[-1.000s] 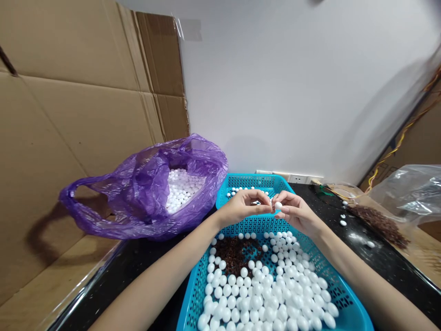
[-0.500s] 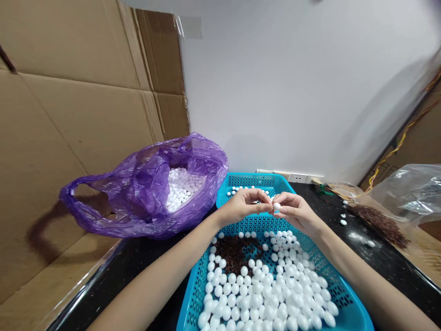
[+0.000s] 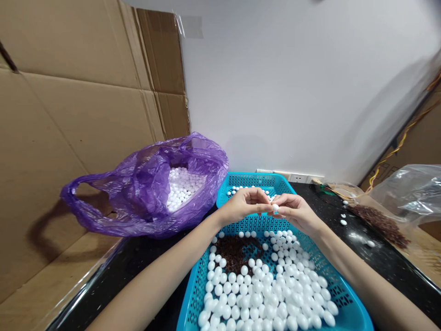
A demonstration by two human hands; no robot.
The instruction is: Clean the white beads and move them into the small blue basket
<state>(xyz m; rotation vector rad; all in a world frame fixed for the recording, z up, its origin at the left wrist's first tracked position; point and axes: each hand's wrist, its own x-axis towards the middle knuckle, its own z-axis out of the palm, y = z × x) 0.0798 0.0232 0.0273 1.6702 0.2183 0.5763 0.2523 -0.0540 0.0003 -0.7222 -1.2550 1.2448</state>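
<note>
A small white egg-shaped ball [image 3: 275,208] is pinched between the thumb and fingers of my right hand [image 3: 299,212]. My left hand [image 3: 241,207] meets it from the other side, thumb and fingertips pressed together right at the ball. Whatever those left fingertips grip is too small to make out. Both hands hover over the back of a blue perforated basket [image 3: 356,305]. Many more white balls [image 3: 272,294] fill its front and right side. Dark brown crumbly bits [image 3: 232,253] lie toward its back left.
Behind stands a second blue basket [image 3: 257,175] with scattered white balls. On the left, a purple plastic bag [image 3: 138,202] holds many white pieces. To the right, brown bits [image 3: 379,223] lie by a clear plastic bag [image 3: 409,188]; a few white pieces dot the black tabletop [image 3: 358,257]. Cardboard [image 3: 69,115] borders the left.
The white ball has shifted very slightly down and left between the fingertips. Both hands otherwise stay in nearly the same place.
</note>
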